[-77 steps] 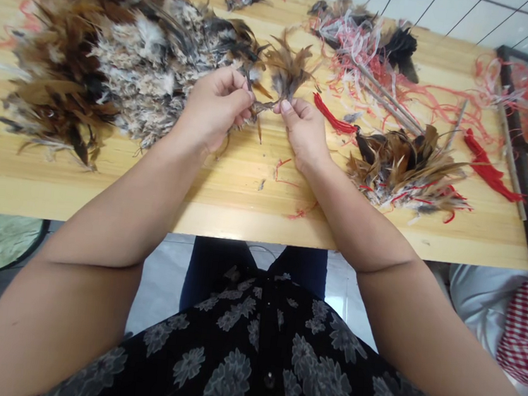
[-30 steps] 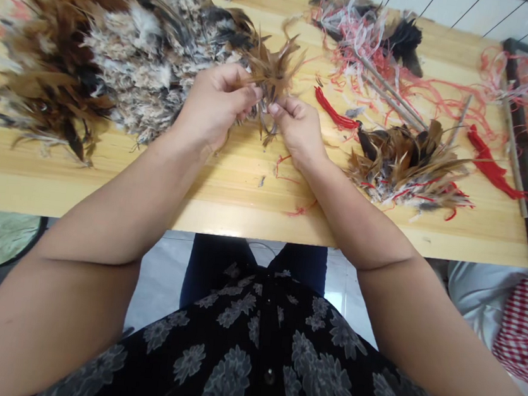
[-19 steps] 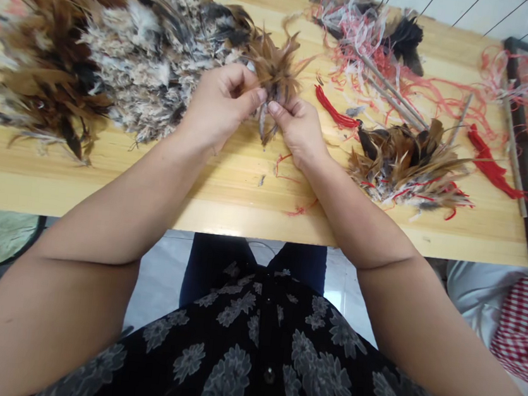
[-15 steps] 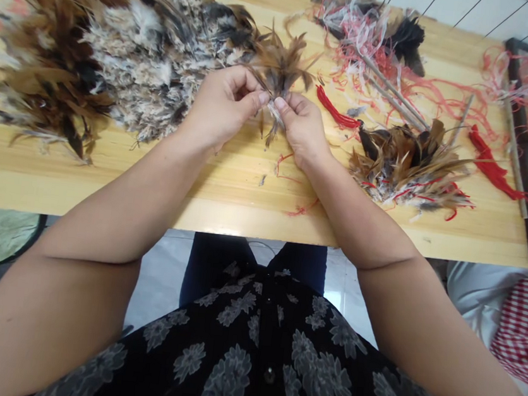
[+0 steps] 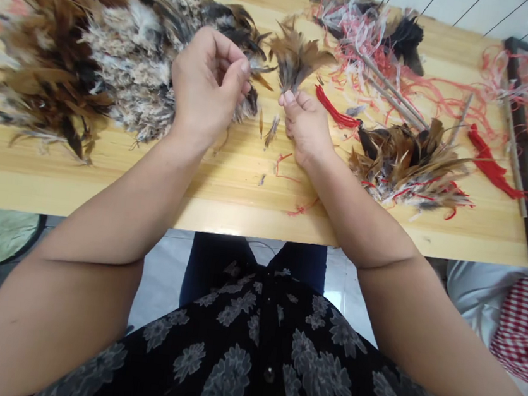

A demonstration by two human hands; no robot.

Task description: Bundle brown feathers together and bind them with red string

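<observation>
My right hand [image 5: 308, 123] pinches a small bunch of brown feathers [image 5: 299, 53] by its base, with the tips fanned upward. My left hand [image 5: 212, 87] is closed in a pinch, apart from the bunch and over the right edge of a large pile of grey, cream and brown feathers [image 5: 132, 56]. Feather ends show beside its fingertips; whether they are held or lie in the pile I cannot tell. Small loose feathers [image 5: 271, 130] lie on the table below the bunch.
Right of my hands are red strings [image 5: 334, 107], a heap of feather bunches with red ties [image 5: 406, 163] and a red string bundle [image 5: 494, 164]. Thin sticks [image 5: 391, 88] rest near pink and white plastic strands [image 5: 354, 33]. A dark-framed tray [image 5: 522, 126] stands at the table's right end.
My left hand has moved left, away from the bunch and my right hand. The bunch now stands in my right hand alone, tilted slightly right.
</observation>
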